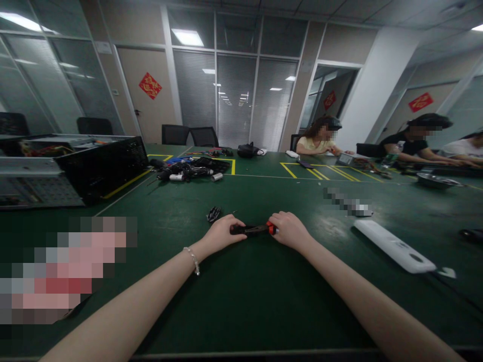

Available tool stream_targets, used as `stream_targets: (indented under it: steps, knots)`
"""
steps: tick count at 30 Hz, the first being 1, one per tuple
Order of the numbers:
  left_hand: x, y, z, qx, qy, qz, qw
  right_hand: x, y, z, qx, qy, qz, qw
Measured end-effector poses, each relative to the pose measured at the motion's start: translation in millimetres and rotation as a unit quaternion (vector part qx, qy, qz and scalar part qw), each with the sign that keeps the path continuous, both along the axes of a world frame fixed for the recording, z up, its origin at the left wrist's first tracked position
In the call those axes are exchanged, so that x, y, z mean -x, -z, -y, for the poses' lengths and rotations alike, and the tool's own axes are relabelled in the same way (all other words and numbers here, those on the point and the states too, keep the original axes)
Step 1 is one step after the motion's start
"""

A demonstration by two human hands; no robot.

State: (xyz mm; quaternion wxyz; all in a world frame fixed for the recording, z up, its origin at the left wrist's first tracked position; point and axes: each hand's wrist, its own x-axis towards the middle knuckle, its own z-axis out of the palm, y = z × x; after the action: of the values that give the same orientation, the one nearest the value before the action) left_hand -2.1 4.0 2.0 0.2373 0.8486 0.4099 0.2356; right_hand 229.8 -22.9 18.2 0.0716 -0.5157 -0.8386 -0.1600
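Cropped forearms [156, 289], red-handled tool [257, 230] part-hidden between 2 hands [290, 229]

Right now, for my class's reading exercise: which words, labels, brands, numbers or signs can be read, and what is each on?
"福" (likely, though blurred): red diamond sign at far right, on a door.
Unreadable, blurred: characters on the red diamond sign on the left door.
Unreadable, blurred: red diamond sign in the middle doorway.
Unreadable, too small: marks on the white power strip.
Red-handled tool: no readable lettering.
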Motion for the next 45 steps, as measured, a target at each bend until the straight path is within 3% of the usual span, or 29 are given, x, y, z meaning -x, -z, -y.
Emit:
stream_targets:
  steps: [45]
  knots:
    - [-0.3,-1.3,1.7,-0.001,0.003,0.006,1.000,-0.9,-0.3,0.8,-0.001,-0.002,0.005,1.000]
